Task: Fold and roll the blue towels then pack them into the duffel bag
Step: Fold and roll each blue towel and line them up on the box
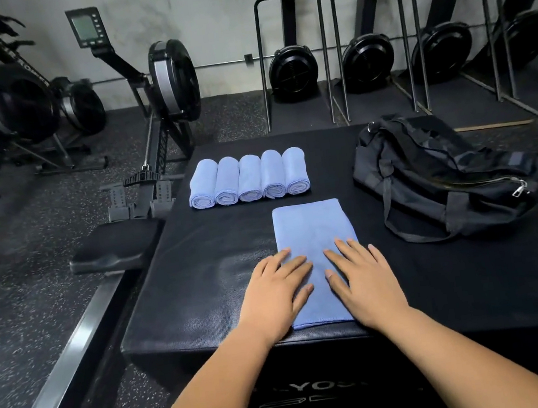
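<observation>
Five rolled towels lie side by side at the far part of the black padded box. A sixth, the folded towel, lies flat as a long strip nearer the person, with the duffel bag well apart to its right. Left hand and right hand rest flat on the strip's near half, fingers straight, grasping nothing. The cloth looks light, soft and limp, unlikely to keep a shape unaided. A sound hold is probably the near short edge, pinched at both corners, then rolled away under even pressure so the layers do not skew.
</observation>
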